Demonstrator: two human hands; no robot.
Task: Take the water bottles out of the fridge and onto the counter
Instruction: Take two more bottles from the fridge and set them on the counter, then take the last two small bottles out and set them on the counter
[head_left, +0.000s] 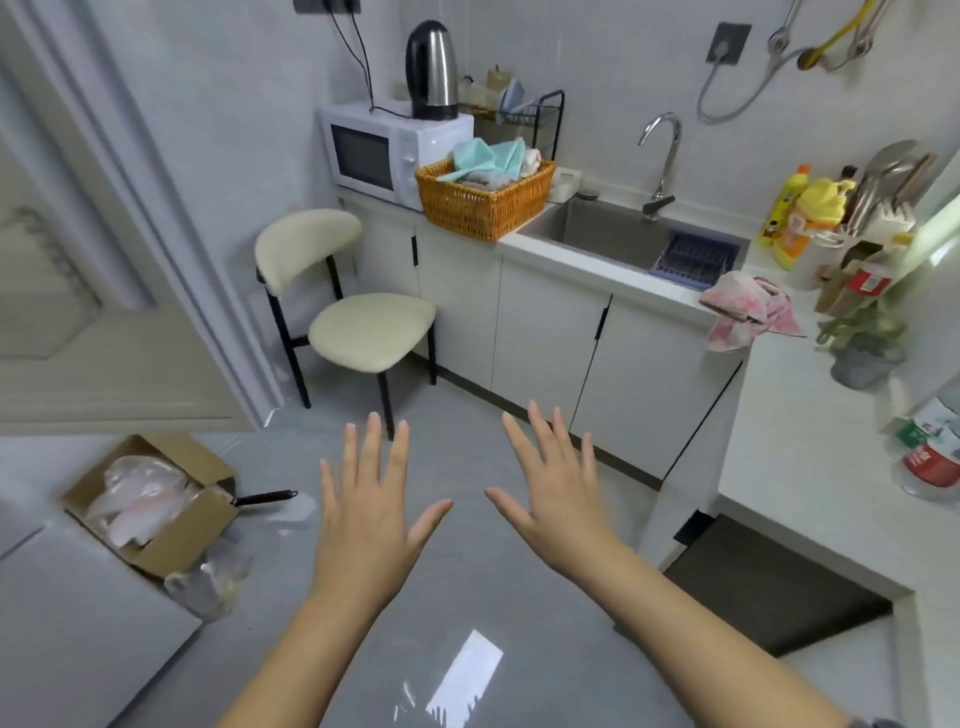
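Note:
My left hand (371, 512) and my right hand (553, 499) are held out side by side over the grey floor, backs up, fingers straight and spread, holding nothing. On the white counter (779, 447) to the right, a clear plastic bottle with a red and green label (930, 457) is at the frame's right edge. Farther back, another red-labelled bottle (870, 280) stands among other items. Which of the things here is the fridge I cannot tell.
A sink (613, 228) with a tap, a wicker basket (483, 202) and a microwave (384, 153) line the far counter. A pink cloth (748, 312) hangs over its edge. A cream chair (358, 306) and an open cardboard box (150, 504) stand on the floor. A dark recess (774, 582) opens under the right counter.

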